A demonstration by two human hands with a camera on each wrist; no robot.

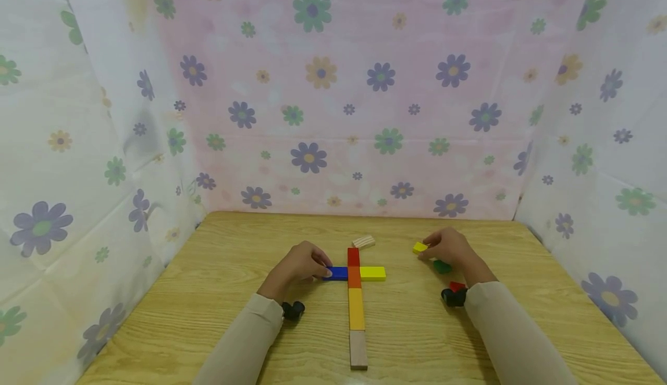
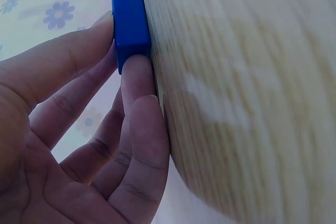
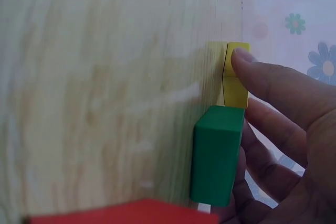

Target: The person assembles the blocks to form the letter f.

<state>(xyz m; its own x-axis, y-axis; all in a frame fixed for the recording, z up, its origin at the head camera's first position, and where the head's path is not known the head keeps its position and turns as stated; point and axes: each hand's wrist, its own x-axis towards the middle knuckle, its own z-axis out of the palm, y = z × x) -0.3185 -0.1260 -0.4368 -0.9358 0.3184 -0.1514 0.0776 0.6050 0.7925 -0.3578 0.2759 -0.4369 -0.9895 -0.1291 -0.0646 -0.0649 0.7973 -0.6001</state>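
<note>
1. Beige sleeves are lying nearest the head camera, its lower edge cutting both off.
2. The wood-grained worktop is supporting all the blocks.
3. A block cross is occupying the centre, a bright yellow block forming its right arm.
4. The left grip is clamping the outer end of the blue block, which is forming the left arm; the step in hand is apparently alignment.
5. The right grip is pinching the small yellow block, well apart from the cross; the next move is probably calling for a lift clear of the green block just beside it.
6. The red block is partly hiding behind a black wrist camera; whether the small yellow block is touching the worktop is proving hard to tell.
</note>
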